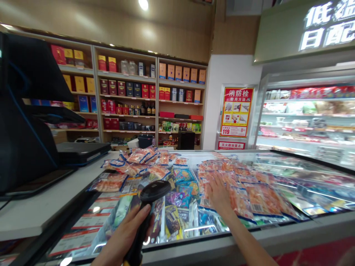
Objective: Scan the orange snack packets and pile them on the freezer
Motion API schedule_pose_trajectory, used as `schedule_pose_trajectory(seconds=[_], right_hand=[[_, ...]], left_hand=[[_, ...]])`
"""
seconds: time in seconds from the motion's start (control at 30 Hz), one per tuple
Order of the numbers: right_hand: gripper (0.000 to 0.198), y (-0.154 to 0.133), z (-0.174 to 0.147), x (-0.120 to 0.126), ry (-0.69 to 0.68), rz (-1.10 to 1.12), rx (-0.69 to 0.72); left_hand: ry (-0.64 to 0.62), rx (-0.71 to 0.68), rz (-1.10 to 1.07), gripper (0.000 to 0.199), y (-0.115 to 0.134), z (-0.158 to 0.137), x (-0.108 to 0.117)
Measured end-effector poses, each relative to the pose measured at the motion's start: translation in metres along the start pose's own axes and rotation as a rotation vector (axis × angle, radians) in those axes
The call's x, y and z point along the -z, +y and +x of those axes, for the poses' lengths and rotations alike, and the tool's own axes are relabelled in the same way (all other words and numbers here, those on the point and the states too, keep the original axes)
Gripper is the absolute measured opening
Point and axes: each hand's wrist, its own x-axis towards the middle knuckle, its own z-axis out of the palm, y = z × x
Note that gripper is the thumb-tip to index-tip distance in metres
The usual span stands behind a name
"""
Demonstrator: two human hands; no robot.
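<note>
A black handheld barcode scanner (142, 218) is in my left hand (135, 227), fingers wrapped round its handle and its head held above the freezer's glass top. My right hand (220, 195) reaches out to the spread of clear packets of orange-pink food (245, 201) on the right. Its fingers lie stretched over a packet, with the fingertips touching or just above the plastic. Another heap of the same blue-edged packets (141, 157) lies at the left, beyond the scanner. Through the glass between the two heaps show colourful wrapped ice creams (180, 195).
A white counter (50, 199) with a dark checkout terminal (24, 111) borders the freezer at left. Shelves of boxed bottles (127, 90) line the back wall. A red and yellow fire-hydrant poster (237, 112) hangs near a lit chiller (310, 114) at right.
</note>
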Motion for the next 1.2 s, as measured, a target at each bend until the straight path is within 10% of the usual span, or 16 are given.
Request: schedule_pose_trajectory(seconds=[0.63,0.9,1.2], right_hand=[[0.044,-0.161,0.052,-0.071,-0.288,0.335,0.173],[0.047,-0.171,0.056,-0.093,-0.318,0.267,0.227],[0.024,-0.146,0.034,-0.053,-0.416,0.173,0.389]], left_hand=[[0.222,-0.027,-0.045,0.031,-0.007,0.008,0.066],[0.322,-0.028,-0.044,0.034,-0.007,0.009,0.078],[0.269,-0.027,-0.119,0.029,0.001,0.002,0.064]])
